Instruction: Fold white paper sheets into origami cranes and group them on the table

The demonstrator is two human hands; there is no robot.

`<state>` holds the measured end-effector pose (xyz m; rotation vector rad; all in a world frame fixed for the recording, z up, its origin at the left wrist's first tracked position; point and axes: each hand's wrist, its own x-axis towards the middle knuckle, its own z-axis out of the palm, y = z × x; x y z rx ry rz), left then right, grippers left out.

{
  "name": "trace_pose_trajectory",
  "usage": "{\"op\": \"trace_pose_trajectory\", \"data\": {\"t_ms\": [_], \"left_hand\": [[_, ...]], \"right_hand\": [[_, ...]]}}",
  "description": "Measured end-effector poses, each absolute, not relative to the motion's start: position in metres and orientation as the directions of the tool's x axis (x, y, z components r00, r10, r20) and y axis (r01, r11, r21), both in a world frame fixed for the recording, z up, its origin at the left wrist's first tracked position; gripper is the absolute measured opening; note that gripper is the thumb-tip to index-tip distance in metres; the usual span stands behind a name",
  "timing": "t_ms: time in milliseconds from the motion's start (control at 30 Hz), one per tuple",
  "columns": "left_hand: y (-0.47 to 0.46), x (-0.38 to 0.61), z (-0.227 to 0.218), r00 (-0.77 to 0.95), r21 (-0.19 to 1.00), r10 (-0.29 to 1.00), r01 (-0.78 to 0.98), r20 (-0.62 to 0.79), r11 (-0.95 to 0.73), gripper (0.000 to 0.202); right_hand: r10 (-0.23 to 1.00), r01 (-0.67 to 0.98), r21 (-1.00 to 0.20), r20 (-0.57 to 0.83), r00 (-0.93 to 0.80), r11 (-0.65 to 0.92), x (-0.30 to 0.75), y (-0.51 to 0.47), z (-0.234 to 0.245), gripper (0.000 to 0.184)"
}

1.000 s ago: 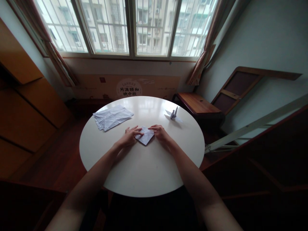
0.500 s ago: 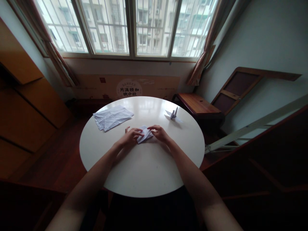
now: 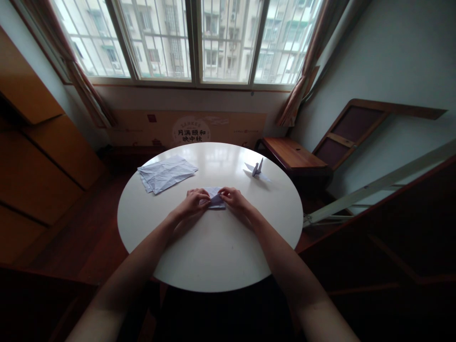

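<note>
A small folded sheet of white paper (image 3: pixel 215 201) lies between my hands near the middle of the round white table (image 3: pixel 213 251). Its near edge runs roughly level across. My left hand (image 3: pixel 196 201) pinches its left side, fingers bent together. At the right side my right hand (image 3: pixel 232 196) grips the paper with thumb and fingertips. The finger ends partly cover the paper, so its exact folds are hard to make out. A folded paper crane (image 3: pixel 256 170) stands upright at the back right of the table.
Creased white paper sheets (image 3: pixel 167 174) lie stacked at the table's back left. Beyond the right rim stands a low wooden stool or bench (image 3: pixel 292 154). Orange-brown cabinets (image 3: pixel 42 166) line the left, and a barred window (image 3: pixel 192 42) is ahead.
The folded paper has turned from a slant to lie level. My left fingers, spread before, have closed on its left side; the right hand has shifted only slightly.
</note>
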<state>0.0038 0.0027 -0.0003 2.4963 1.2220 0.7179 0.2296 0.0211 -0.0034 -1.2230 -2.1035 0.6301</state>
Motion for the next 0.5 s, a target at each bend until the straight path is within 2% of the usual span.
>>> {"op": "trace_pose_trajectory", "data": {"t_ms": [133,267,400,500], "left_hand": [[0.009,0.001,-0.003,0.532,0.480,0.773,0.608,0.346,-0.633,0.033],[0.015,-0.002,-0.008,0.599,0.471,0.710,0.538,0.370,-0.699,0.023],[0.013,-0.003,-0.009,0.589,0.360,0.704,0.605,0.397,-0.710,0.026],[0.008,-0.005,-0.005,0.576,0.249,0.700,0.668,0.423,-0.701,0.032]], "right_hand": [[0.902,0.652,-0.624,0.280,-0.329,0.431,0.229,0.023,-0.006,0.030],[0.891,0.720,-0.526,0.304,-0.337,0.452,0.231,0.022,-0.007,0.013],[0.871,0.719,-0.500,0.358,-0.335,0.482,0.231,0.017,-0.003,0.008],[0.843,0.651,-0.539,0.391,-0.369,0.535,0.229,0.015,0.002,0.030]]}}
